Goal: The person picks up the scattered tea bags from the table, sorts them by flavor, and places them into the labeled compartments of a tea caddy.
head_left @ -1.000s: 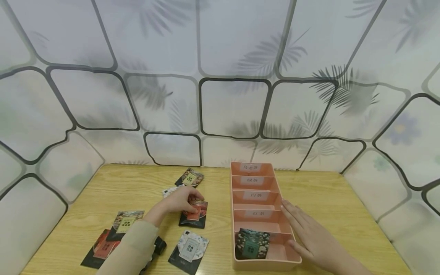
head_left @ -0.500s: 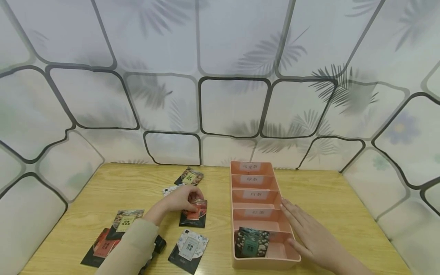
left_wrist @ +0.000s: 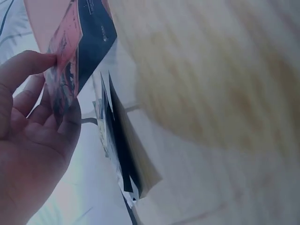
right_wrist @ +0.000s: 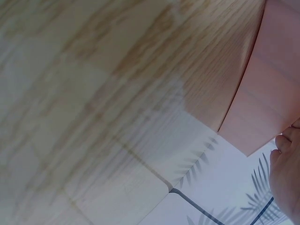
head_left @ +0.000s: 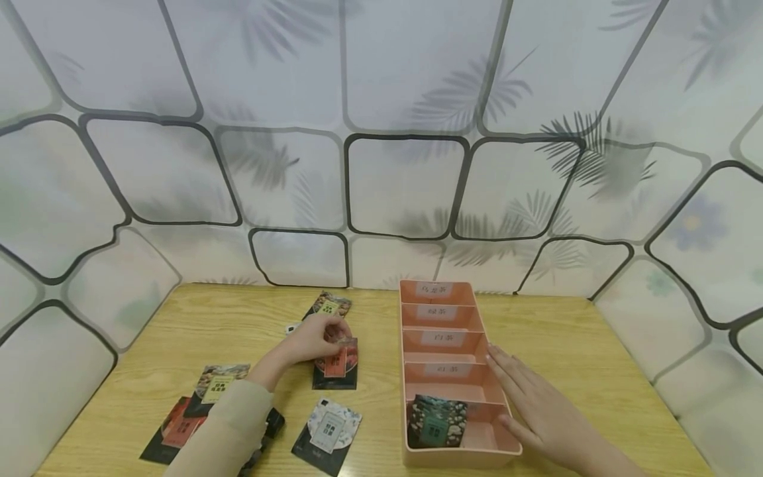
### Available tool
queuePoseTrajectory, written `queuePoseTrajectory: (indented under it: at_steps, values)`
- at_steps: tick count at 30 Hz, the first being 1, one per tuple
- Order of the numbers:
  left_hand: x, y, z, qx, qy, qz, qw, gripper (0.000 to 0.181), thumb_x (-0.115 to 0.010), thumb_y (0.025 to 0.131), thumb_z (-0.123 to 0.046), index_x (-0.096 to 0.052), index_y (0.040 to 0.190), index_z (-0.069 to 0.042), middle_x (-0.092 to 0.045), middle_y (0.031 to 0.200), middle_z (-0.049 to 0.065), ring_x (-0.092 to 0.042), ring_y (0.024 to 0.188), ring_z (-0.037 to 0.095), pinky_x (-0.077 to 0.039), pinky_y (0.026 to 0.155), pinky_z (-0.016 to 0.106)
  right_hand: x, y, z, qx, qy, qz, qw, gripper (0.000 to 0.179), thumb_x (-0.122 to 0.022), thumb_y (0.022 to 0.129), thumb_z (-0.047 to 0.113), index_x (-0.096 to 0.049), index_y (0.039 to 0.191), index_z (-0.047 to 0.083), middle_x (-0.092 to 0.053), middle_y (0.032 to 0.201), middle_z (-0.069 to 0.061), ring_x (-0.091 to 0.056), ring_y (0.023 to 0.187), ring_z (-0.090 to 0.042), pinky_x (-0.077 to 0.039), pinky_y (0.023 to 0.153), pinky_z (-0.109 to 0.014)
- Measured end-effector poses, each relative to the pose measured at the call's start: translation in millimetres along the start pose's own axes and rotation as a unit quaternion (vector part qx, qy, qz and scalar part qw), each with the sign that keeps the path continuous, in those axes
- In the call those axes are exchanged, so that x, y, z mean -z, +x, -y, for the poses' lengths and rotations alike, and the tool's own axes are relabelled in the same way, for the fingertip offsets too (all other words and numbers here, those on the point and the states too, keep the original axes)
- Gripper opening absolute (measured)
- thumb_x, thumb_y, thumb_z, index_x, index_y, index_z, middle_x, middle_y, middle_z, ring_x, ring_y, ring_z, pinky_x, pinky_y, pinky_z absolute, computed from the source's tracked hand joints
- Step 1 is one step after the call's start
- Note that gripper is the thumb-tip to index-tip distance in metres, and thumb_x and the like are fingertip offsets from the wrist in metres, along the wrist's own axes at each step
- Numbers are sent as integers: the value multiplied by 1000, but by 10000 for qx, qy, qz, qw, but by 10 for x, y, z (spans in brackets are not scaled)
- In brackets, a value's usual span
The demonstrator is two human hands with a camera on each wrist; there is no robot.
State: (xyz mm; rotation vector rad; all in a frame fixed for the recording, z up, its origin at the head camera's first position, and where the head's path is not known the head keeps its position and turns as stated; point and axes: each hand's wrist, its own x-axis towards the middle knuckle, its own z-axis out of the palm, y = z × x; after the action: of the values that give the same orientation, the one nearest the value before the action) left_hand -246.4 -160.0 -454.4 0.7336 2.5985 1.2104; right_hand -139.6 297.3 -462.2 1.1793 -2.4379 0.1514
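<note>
My left hand pinches a black tea packet with a red label by its upper edge. In the left wrist view the thumb lies on the front of the packet and the fingers are behind it. The packet is tilted up there. My right hand, fingers straight, rests along the right side of a long pink divided box. A green-labelled packet leans in the box's nearest compartment. Paper labels mark the other compartments. The right wrist view shows the box's side and only part of the hand.
Left of the box lies a white-patterned packet. A yellow-labelled packet overlaps a red one, and a dark packet is partly under the left sleeve. Another yellow-labelled packet lies behind the left hand. A patterned wall stands behind the table.
My left hand has moved slightly back and raised the red-labelled packet's upper edge. The right hand and the box have stayed in place.
</note>
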Motion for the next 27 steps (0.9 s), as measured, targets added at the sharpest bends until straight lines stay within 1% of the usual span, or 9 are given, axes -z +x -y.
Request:
queuePoseTrajectory:
  at_steps: [5, 8, 11, 13, 16, 19, 24, 27]
  values:
    - [20, -13, -34, -65, -204, -45, 9998, 22, -66, 89, 5, -74, 105, -8, -69, 94, 6, -59, 82, 13, -52, 71, 26, 1, -3, 2, 26, 17, -58, 10000, 74, -51, 110, 45, -38, 159, -9, -41, 165, -27, -15, 167, -19, -5, 134, -23]
    - [37, -9, -63, -142, -468, -34, 9988, 21, -65, 90, 5, -73, 105, -6, -68, 94, 7, -59, 81, 14, -52, 72, 26, 0, -2, 5, 42, 7, -110, 9999, 73, -48, 111, 47, -39, 158, -9, -43, 164, -28, -17, 166, -20, -6, 134, -24]
    - [58, 5, -98, -176, -783, 2, 9968, 20, -64, 90, 4, -73, 107, -3, -68, 93, 8, -59, 80, 14, -52, 71, 26, 4, -1, 11, 4, 43, -106, 9999, 73, -49, 111, 46, -39, 158, -9, -42, 164, -27, -18, 166, -20, -6, 134, -24]
    - [73, 20, -127, -199, -904, 8, 9957, 19, -64, 91, 3, -73, 107, -1, -69, 92, 8, -59, 79, 14, -53, 71, 25, 6, -4, 15, -32, 83, -64, 9999, 74, -51, 110, 45, -38, 159, -8, -41, 165, -27, -17, 166, -20, -5, 134, -23]
    - [103, 38, -189, -270, -949, 20, 9951, 17, -64, 92, 2, -73, 107, 0, -69, 93, 8, -60, 80, 13, -53, 71, 25, 9, -8, 15, -69, 102, -17, 9999, 75, -55, 108, 44, -37, 160, -8, -39, 167, -26, -16, 166, -18, -5, 134, -22]
    - [138, 50, -269, -356, -918, 34, 9951, 15, -64, 93, 2, -73, 106, -1, -68, 94, 10, -60, 80, 15, -53, 71, 26, 10, -10, 13, -74, 97, 6, 9999, 75, -55, 109, 44, -37, 160, -8, -39, 167, -25, -15, 166, -17, -4, 134, -22]
    - [183, 73, -400, -488, -710, 3, 9963, 16, -63, 94, 2, -74, 104, -2, -69, 94, 11, -59, 80, 16, -52, 70, 26, 17, 0, 17, -68, 114, -14, 9999, 74, -50, 111, 46, -37, 160, -8, -39, 167, -25, -16, 166, -18, -5, 134, -22]
    - [215, 90, -506, -528, -551, 24, 9971, 18, -62, 93, 2, -74, 105, -4, -70, 94, 9, -60, 81, 15, -53, 71, 26, 24, 10, 21, -52, 88, -33, 9999, 73, -51, 111, 45, -37, 160, -8, -39, 167, -25, -15, 167, -18, -4, 134, -22]
